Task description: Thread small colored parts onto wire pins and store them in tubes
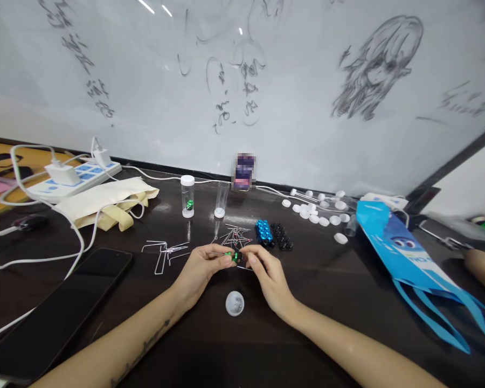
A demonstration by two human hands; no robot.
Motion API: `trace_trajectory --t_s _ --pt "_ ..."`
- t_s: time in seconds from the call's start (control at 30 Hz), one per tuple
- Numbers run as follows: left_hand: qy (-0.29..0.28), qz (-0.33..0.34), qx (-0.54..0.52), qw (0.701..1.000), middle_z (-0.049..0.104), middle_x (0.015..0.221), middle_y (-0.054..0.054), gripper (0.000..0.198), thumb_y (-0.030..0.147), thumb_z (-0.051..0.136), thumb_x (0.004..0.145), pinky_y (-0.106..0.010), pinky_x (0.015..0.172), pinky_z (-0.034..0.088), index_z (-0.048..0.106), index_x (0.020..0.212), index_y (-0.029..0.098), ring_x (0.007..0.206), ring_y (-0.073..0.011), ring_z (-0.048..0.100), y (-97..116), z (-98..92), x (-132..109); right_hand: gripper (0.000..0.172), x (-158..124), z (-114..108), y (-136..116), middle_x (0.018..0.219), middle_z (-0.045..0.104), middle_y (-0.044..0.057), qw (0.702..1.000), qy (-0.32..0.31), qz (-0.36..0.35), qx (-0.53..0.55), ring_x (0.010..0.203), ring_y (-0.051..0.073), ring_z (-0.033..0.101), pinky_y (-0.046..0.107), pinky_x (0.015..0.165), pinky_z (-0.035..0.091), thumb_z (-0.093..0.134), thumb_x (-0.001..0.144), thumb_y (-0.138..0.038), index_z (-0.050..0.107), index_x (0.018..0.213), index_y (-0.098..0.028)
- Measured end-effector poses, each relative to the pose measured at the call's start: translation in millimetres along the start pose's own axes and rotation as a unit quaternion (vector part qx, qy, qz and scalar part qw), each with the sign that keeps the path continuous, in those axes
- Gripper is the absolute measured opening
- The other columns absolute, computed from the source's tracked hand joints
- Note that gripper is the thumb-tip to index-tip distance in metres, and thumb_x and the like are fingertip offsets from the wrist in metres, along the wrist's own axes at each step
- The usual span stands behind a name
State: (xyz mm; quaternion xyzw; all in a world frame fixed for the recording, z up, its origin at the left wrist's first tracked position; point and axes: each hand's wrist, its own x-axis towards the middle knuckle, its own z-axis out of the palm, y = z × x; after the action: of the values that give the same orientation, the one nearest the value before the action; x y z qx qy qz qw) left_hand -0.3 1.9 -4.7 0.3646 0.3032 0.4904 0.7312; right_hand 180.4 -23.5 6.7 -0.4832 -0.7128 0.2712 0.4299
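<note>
I see the left hand [204, 271] and the right hand [271, 276] meeting over the middle of the dark table [262, 347], each with thumb and fingers pinched on a small green-and-black piece [235, 257]. A round white container [228, 303] stands just nearer; thin metal rods [235, 235] lie just beyond, with blue pieces [264, 231] farther right.

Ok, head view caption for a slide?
Left hand and right hand hold green and black parts above a table.
</note>
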Motion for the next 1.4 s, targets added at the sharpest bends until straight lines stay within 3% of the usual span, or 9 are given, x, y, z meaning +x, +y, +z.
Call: trace_trajectory --t_s 0.27,1.4 --pt "0.0 -0.002 -0.001 1.0 0.076 0.077 -0.005 0.02 0.016 0.082 0.065 -0.023 0.077 0.051 0.074 0.083 0.013 0.072 -0.0127 0.068 0.8 -0.8 0.2 0.025 0.0 0.0 -0.5 0.08 0.06 0.002 1.0 0.003 -0.003 0.012 0.082 0.019 0.058 0.028 0.073 0.042 0.043 0.098 -0.034 0.065 0.101 -0.024" --pt "0.003 -0.003 -0.014 1.0 0.075 0.081 -0.005 0.018 0.016 0.082 0.065 -0.026 0.081 0.054 0.074 0.081 0.013 0.078 -0.0143 0.068 3.3 1.9 -1.1 0.032 1.0 -0.2 -4.1 0.086 0.062 0.003 0.999 0.015 -0.014 0.035 0.078 0.018 0.058 0.03 0.074 0.044 0.037 0.1 -0.037 0.064 0.105 -0.021"
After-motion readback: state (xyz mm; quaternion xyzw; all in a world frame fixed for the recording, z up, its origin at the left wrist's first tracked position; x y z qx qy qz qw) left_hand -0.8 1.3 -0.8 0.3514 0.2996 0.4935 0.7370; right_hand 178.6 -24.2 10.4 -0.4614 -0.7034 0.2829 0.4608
